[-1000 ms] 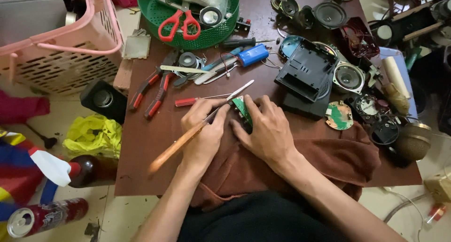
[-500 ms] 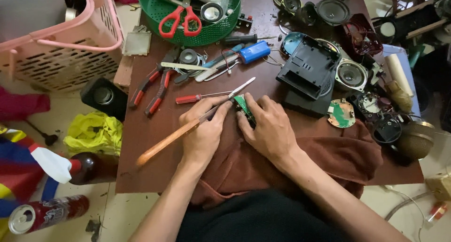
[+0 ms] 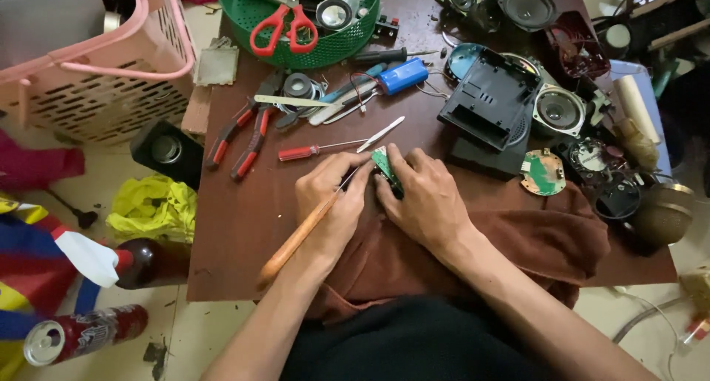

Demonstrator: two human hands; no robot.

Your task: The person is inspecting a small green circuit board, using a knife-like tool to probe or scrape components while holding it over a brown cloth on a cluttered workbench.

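Pinching the small green circuit board [image 3: 385,166], the right hand [image 3: 423,200] sits beside the left hand [image 3: 334,200], which grips a slanted wooden-handled tool [image 3: 296,240].

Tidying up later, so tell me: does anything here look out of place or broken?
Yes. A crushed red drinks can lies on its side on the floor, left of the dark brown table. On the table, opened loudspeaker parts and a round green circuit board lie scattered.
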